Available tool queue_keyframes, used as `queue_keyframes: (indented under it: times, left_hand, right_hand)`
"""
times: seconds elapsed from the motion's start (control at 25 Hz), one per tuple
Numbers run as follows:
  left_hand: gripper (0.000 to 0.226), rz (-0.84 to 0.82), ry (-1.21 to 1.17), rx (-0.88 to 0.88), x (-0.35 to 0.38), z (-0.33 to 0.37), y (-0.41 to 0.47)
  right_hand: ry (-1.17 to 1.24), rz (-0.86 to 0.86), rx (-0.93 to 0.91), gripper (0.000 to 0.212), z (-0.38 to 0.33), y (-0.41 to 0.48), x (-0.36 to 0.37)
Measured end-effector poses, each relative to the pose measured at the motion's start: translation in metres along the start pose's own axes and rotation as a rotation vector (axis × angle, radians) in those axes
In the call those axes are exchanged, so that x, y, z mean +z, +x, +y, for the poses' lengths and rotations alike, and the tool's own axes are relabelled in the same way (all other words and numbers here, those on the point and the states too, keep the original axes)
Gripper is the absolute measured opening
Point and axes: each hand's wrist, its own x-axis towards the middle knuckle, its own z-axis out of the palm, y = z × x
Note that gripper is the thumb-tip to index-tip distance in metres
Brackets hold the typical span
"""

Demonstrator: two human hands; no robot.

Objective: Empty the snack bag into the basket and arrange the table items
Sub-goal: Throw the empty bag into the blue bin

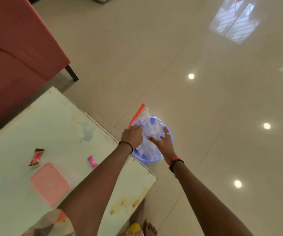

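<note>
Emptying step: in hand; snack bag [150, 132] lies over the mouth of the basket [141, 159], both hands on it.
Snack bag: clear plastic, red zip strip [136, 114] pointing up and away; crumpled, its lower end down in the basket. Contents cannot be made out.
Basket: blue, round, just past the edge of the table [52, 126]; what it stands on cannot be told.
Left hand [132, 135]: fingers curled, grasping the bag's edge near the zip strip.
Right hand [163, 142]: fingers spread and straight, lying flat on the bag, gripping nothing.
Table items: red wrapper [35, 157], pink sachet [92, 161] and pink lid [49, 183], lying apart from one another on the tabletop, none arranged yet.
Progress, judged: early to middle; arranging not begun.
Next move, judged: lift the bag clear by its closed end so anything left drops out, then check that it is empty. The basket sits off the table, so the pour must stay over its rim.
</note>
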Motion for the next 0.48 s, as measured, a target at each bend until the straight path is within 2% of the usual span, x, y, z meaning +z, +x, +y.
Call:
queue_keyframes:
  times: [0.12, 0.2, 0.28, 0.36, 0.4, 0.44, 0.48]
  left_hand:
    - [0.036, -0.166, 0.094, 0.059, 0.021, -0.004, 0.025]
    - [0.038, -0.258, 0.113, 0.105, 0.033, -0.005, 0.037]
    - [0.037, -0.320, 0.128, 0.139, 0.044, -0.005, 0.048]
    - [0.036, -0.378, 0.183, 0.143, 0.053, -0.007, 0.060]
    - [0.036, -0.411, 0.223, 0.134, 0.056, -0.009, 0.065]
    - [0.036, -0.439, 0.253, 0.124, 0.061, -0.011, 0.072]
    - [0.035, -0.456, 0.268, 0.121, 0.064, -0.014, 0.077]
  right_hand:
    - [-0.457, -0.114, 0.057, 0.105, 0.033, 0.024, 0.008]
    - [-0.643, -0.058, -0.020, 0.090, 0.043, 0.035, 0.014]
    - [-0.656, 0.020, -0.169, 0.061, 0.048, 0.043, 0.023]
    - [-0.743, 0.101, -0.333, 0.054, 0.064, 0.054, 0.033]
    - [-0.812, 0.069, -0.393, 0.057, 0.073, 0.059, 0.037]
    - [-0.876, -0.055, -0.399, 0.059, 0.088, 0.068, 0.041]
    - [-0.918, -0.167, -0.278, 0.058, 0.097, 0.072, 0.044]
